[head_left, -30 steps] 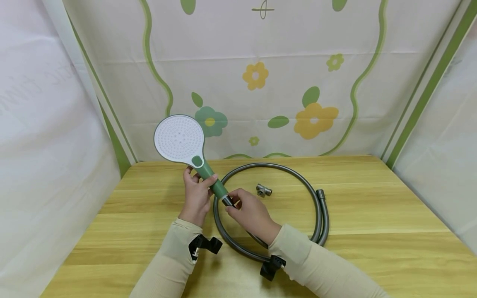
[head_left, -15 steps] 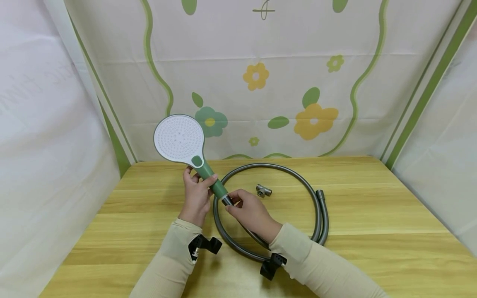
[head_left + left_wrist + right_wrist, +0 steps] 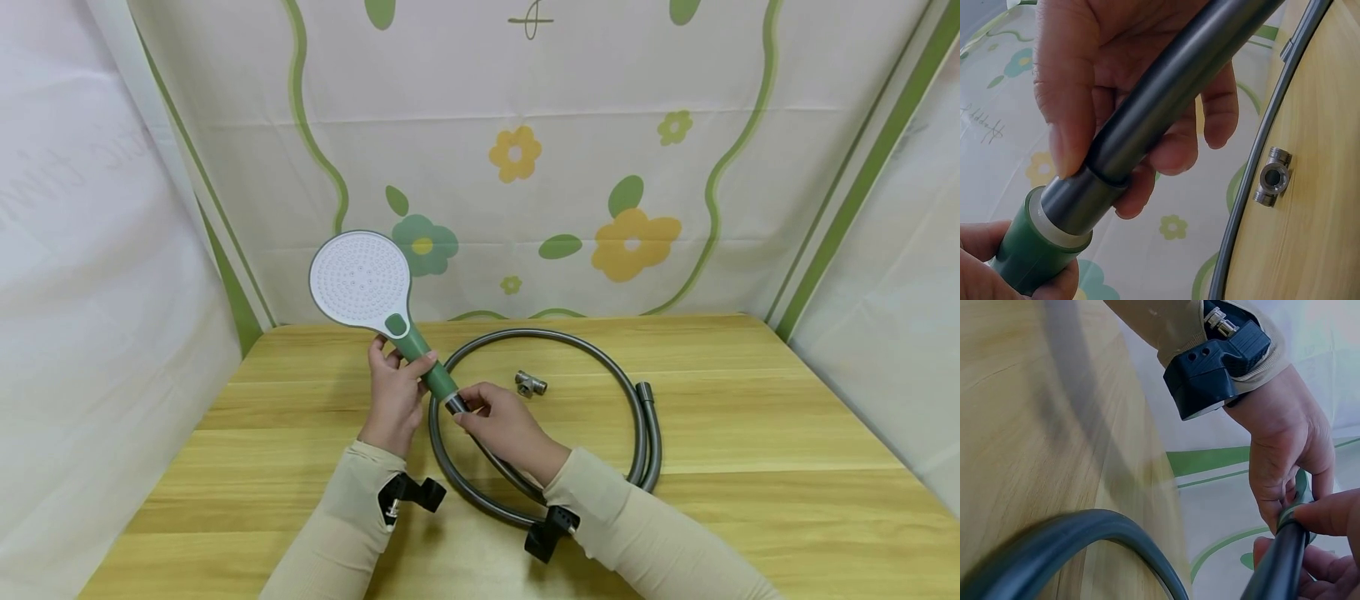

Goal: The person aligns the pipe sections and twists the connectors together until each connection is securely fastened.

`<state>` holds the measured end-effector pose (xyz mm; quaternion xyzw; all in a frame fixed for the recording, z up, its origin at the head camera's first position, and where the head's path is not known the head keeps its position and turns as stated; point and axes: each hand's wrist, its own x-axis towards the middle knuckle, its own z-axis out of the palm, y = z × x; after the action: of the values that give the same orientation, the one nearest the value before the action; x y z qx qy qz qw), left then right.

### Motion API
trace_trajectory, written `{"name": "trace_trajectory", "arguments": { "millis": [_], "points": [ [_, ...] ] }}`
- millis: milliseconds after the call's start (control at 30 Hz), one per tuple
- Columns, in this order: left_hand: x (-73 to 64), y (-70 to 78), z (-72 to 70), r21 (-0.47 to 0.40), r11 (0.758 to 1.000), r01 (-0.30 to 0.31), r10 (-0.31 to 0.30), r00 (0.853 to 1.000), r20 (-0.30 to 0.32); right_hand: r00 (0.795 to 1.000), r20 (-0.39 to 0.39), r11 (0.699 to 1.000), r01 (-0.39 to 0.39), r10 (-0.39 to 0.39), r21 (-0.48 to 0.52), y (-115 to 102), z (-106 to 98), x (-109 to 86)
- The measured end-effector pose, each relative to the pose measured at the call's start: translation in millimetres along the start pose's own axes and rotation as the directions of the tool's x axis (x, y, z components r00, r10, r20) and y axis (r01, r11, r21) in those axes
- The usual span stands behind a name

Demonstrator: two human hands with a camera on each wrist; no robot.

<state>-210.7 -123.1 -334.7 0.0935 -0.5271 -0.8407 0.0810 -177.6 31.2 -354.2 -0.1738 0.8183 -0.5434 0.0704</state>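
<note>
My left hand (image 3: 397,400) grips the green handle of a hand shower (image 3: 360,279), its white spray face turned up and tilted to the upper left. At the handle's lower end, my right hand (image 3: 506,425) pinches the dark collar (image 3: 1082,200) of a grey shower hose (image 3: 536,333) between thumb and fingers. In the left wrist view the collar meets the pale ring at the handle's end; any thread is hidden. From there the hose runs down under the right forearm and loops on the table.
Inside the hose loop lies a small metal tee fitting (image 3: 531,383). The hose's other end (image 3: 645,392) rests at the right of the loop. A wooden table (image 3: 750,417) extends to a printed fabric backdrop (image 3: 450,83). Each wrist wears a black camera mount (image 3: 1210,369).
My right fingers shift slightly at the collar, and more of the hose below the right hand shows. The left hand and the hand shower stay in place.
</note>
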Motion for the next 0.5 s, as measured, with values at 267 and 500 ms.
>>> {"name": "trace_trajectory", "arguments": {
  "millis": [267, 500],
  "points": [
    [-0.2, 0.3, -0.7, -0.010, 1.000, 0.004, -0.004, 1.000, 0.012, 1.000, 0.024, 0.997, -0.019, 0.017, 0.071, 2.9, -0.8, 2.2],
    [0.2, 0.1, -1.1, -0.008, 1.000, 0.006, -0.006, 1.000, 0.009, 0.998, 0.048, 0.990, -0.042, 0.036, 0.134, 3.9, -1.2, 3.3]
  ]
}}
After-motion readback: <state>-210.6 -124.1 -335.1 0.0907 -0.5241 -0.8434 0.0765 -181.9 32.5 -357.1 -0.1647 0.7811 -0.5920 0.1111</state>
